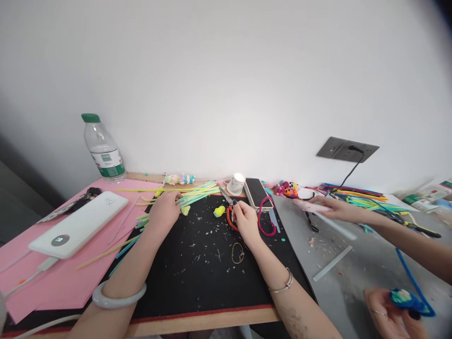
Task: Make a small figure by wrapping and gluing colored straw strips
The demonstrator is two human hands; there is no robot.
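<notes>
My left hand (164,210) is closed at the bundle of yellow and mint pipe cleaners (201,192), its fingertips partly hidden among the stems. My right hand (246,220) pinches a pair of scissors (226,195) near the pivot; the blades point up and left, and the red handle (230,219) shows beside my fingers. Between my hands a small yellow fuzzy piece (219,211) lies on the black mat (197,282). Another pale yellow twisted piece (185,210) rests by my left fingers. A thin rubber band (238,254) lies just below my right hand.
A paper cup (236,183), a phone (257,193) and a magenta loop (265,221) stand or lie behind my right hand. At left are a power bank (81,223) and a bottle (104,150). A co-worker's hands (384,310) work at the right, one holding a blue fuzzy piece.
</notes>
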